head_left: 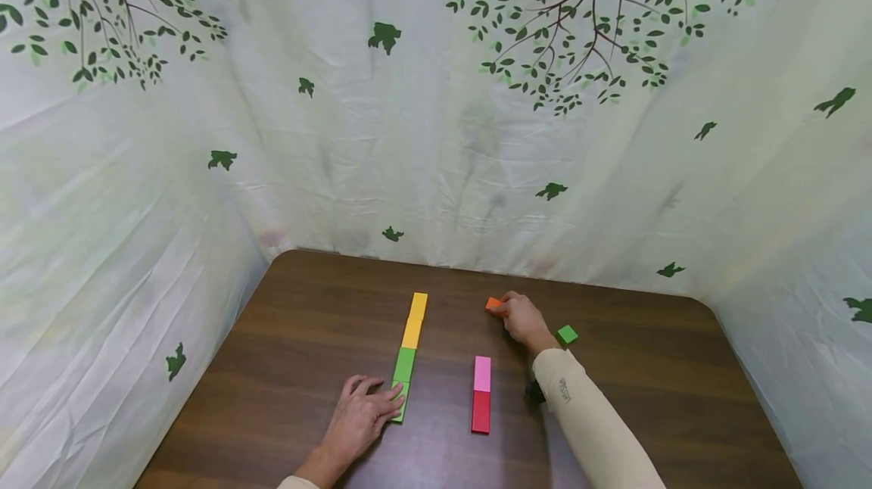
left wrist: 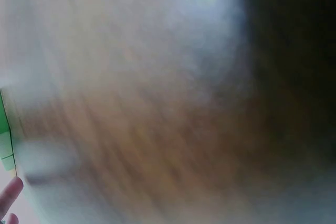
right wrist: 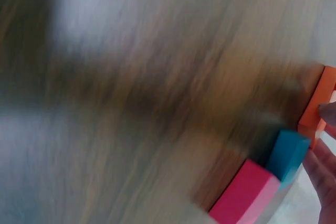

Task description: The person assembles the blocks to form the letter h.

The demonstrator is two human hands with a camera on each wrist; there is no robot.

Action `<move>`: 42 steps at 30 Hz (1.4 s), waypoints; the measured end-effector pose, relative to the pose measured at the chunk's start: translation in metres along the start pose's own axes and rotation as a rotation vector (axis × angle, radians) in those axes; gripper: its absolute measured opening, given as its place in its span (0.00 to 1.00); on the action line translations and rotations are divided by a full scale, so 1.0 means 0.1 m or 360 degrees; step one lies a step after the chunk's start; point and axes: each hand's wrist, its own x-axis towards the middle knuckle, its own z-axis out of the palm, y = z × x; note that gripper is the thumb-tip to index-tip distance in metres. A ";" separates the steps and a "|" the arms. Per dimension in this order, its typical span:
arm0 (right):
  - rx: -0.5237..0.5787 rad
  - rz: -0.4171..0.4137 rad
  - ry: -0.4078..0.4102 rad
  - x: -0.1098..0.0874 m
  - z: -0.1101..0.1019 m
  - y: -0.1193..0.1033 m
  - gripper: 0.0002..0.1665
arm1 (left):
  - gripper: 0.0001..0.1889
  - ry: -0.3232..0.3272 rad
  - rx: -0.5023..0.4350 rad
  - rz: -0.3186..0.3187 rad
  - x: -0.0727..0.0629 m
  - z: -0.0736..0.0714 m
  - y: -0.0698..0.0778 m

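Note:
A straight row on the table holds two yellow blocks [head_left: 412,332] at the far end and two green blocks [head_left: 404,365] at the near end. My left hand [head_left: 357,415] lies beside the row, its fingertips resting on the nearer green block. Farther off to the right, my right hand [head_left: 524,320] pinches an orange block [head_left: 493,304] low over the table. In the right wrist view the orange block [right wrist: 317,106] has the thumb on its side. A teal block [right wrist: 287,153] and a crimson block [right wrist: 245,192] lie close to that hand.
A pink block [head_left: 482,374] and a red block [head_left: 481,412] stand end to end between the hands. One loose green block [head_left: 567,334] lies right of the right wrist. The brown table [head_left: 327,300] meets a leaf-printed curtain [head_left: 436,133] at its back edge.

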 end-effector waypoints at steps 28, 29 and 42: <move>0.0148 -0.0269 -0.0044 0.01 0.27 -0.56 0.13 | 0.11 -0.0053 0.0011 -0.0035 0.00 -0.01 0.00; 0.0157 -0.0267 -0.0047 0.01 0.27 -0.58 0.13 | 0.11 -0.0059 0.0012 -0.0039 0.00 -0.01 0.00; 0.0147 -0.0365 -0.0045 0.03 0.33 -0.79 0.12 | 0.11 -0.0035 -0.0003 -0.0020 -0.01 -0.02 0.01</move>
